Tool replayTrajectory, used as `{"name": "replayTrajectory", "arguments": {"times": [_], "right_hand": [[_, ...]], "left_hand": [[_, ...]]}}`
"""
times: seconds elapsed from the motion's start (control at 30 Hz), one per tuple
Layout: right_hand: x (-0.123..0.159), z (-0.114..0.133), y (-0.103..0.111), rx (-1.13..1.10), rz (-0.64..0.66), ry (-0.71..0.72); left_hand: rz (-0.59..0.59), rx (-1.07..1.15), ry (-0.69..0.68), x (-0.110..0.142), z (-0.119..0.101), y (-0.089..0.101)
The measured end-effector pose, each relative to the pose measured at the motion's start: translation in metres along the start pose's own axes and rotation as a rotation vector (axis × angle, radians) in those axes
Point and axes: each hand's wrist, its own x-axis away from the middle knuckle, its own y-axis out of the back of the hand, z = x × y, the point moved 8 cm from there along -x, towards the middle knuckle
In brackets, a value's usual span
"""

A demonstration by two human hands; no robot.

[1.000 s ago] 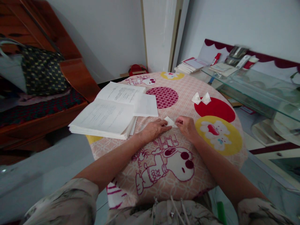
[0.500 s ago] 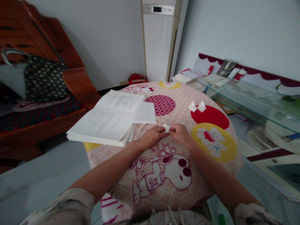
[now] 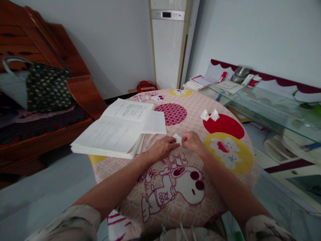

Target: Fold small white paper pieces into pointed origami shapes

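Closely, the left hand (image 3: 160,148) lies low at the left side of a small folded white paper (image 3: 178,138), one finger stretched along its near edge and the others bent beside it. Whether its thumb closes on the paper cannot be told. The right hand (image 3: 192,141) is curled at the opposite side, its fingers drawn together against the right edge; their tips are mostly hidden, so a pinch cannot be confirmed. The paper is between the two hands, on the cloth-covered tabletop (image 3: 194,99).

Beyond the right hand, two pointed folded paper pieces (image 3: 210,115) stand side by side at the rim of a red circle on the tablecloth (image 3: 150,167). Left of the hands, a thick open book (image 3: 110,125) lies with printed pages up, and a loose sheet (image 3: 154,122) overlaps its right side. Nearer the wearer, the cloth shows a dog in dark glasses; a yellow circle with two bears is beside the right forearm.

Farther right, a glass shelf (image 3: 273,108) carries a metal container (image 3: 242,71), a red-and-white cup (image 3: 254,81) and a red bottle (image 3: 222,77). A stack of booklets (image 3: 198,82) sits behind the tabletop. At far left, a patterned bag (image 3: 48,88) rests on a wooden bench (image 3: 85,92); a tall white floor-standing air conditioner (image 3: 167,47) is at the back.
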Motion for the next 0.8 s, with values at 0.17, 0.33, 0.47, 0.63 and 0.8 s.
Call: {"name": "replayTrajectory", "arguments": {"times": [0.17, 0.33, 0.47, 0.63, 0.8], "right_hand": [[0.005, -0.017, 0.011, 0.006, 0.010, -0.031], [0.012, -0.031, 0.032, 0.048, -0.034, -0.064], [0.011, -0.013, 0.028, -0.200, -0.034, -0.001], [0.002, 0.017, -0.001, -0.210, 0.017, 0.075], [-0.002, 0.014, -0.013, -0.122, 0.064, 0.037]], "left_hand": [[-0.002, -0.002, 0.002, 0.000, 0.000, 0.000], [-0.024, -0.012, 0.001, 0.001, 0.000, 0.001], [-0.018, -0.014, -0.015, 0.000, -0.002, 0.001], [0.013, -0.007, -0.017, -0.001, -0.005, 0.006], [0.030, 0.089, -0.009, 0.002, 0.000, 0.018]]}}
